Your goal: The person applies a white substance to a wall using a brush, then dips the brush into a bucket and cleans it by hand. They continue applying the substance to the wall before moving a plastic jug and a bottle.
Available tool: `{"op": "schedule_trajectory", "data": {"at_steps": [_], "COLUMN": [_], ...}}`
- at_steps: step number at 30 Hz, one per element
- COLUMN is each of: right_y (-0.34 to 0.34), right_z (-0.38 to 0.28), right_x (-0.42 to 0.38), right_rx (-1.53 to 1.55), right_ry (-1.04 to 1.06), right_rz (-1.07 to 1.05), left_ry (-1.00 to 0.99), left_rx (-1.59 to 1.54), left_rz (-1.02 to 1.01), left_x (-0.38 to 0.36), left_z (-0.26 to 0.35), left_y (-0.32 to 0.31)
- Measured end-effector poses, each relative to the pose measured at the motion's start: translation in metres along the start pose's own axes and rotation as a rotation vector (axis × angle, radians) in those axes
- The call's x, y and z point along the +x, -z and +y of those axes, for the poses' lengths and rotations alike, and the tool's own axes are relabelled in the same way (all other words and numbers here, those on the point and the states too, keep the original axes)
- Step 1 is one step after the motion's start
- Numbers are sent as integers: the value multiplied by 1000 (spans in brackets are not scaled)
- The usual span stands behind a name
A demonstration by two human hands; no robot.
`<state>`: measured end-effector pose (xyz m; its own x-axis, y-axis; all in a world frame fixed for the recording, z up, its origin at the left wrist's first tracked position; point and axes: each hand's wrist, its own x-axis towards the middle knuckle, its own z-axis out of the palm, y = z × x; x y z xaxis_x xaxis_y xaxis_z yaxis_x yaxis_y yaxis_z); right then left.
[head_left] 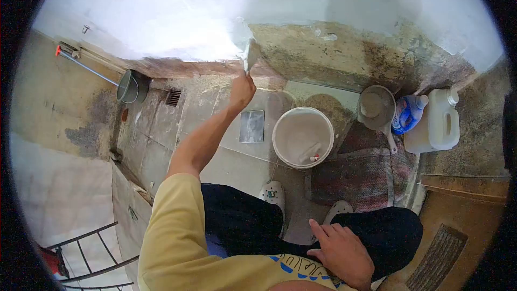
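Note:
My left hand (243, 92) is closed round the handle of a flat scraper-like tool (248, 56), whose blade touches the wall (188, 21) near its lower part. White covers the upper wall, while brownish, stained surface shows below. My right hand (342, 250) rests by my right thigh, holding nothing, with its fingers apart. Between the wall and my feet stands a white bucket (276, 143) with pale material and a small red-and-white item inside. A grey square plate (252, 126) lies on the floor left of the bucket.
Right of the bucket are a grey pan (376, 108), a blue bottle (408, 114), a white jug (432, 124) and a woven mat (353, 178). At the left are a dark bucket (133, 87), a floor drain (173, 97) and a black metal rack (89, 256).

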<state>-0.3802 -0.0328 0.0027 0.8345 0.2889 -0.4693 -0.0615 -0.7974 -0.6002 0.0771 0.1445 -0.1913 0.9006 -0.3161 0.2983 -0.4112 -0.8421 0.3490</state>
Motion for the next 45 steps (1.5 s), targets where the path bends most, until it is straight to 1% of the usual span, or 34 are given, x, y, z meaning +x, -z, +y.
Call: {"op": "schedule_trajectory", "data": {"at_steps": [2, 4, 7, 9, 15, 19, 21, 25, 27, 31, 33, 34, 36, 37, 39, 42, 43, 45], "right_y": [-3, -3, -4, -2, -2, -4, -3, -1, -1, -2, 2, 5, 3, 0, 1, 1, 0, 0], "right_z": [2, 1, 0, 0, -4, -1, -2, -2, 0, 1, 2, 0, -1, 0, 2, 0, 1, 1], "right_x": [0, 0, 0, 1, 1, 2, 3, 5, 6, 4, 4, 4, 6, 6, 8, 12, 14, 15], "right_rx": [-22, -23, -22, -30, -13, -2, -3, -25, -35, -11, 3, 8, 22, -2, -31, 1, -21, -47], "right_ry": [27, 16, 2, -2, -11, 12, 16, -7, -25, -27, -42, -60, -72, -67, -62, -58, -57, -50], "right_rz": [47, 41, 50, 63, 50, 75, 75, 27, 8, 53, 76, 45, -1, 18, 46, 13, -2, -17], "left_ry": [1, 4, -48, 3, -14, 0, 30, 28, -9, 12, -34, -36, -49, -40, -75, -89, -78, 35], "left_rx": [4, 6, -4, 38, 73, 45, 67, 115, 155, 136, 157, 150, 167, 171, 153, 176, 184, 153], "left_rz": [3, 6, -22, -44, -83, -108, -121, -128, -166, -172, -101, -109, -193, -201, -139, -158, -162, -130], "left_x": [-2, -4, -3, -2, -4, -1, -2, 4, 7, 6, 9, 11, 9, 3, -2, 6, 4, 3], "left_z": [-1, -3, -7, -8, -3, -20, -11, -1, 3, 2, -3, -4, 4, 5, 7, 10, 7, 12], "left_y": [-5, -9, -17, -24, -22, -31, -23, -17, -14, -15, -28, -37, -29, -23, -17, -18, -19, -14]}}
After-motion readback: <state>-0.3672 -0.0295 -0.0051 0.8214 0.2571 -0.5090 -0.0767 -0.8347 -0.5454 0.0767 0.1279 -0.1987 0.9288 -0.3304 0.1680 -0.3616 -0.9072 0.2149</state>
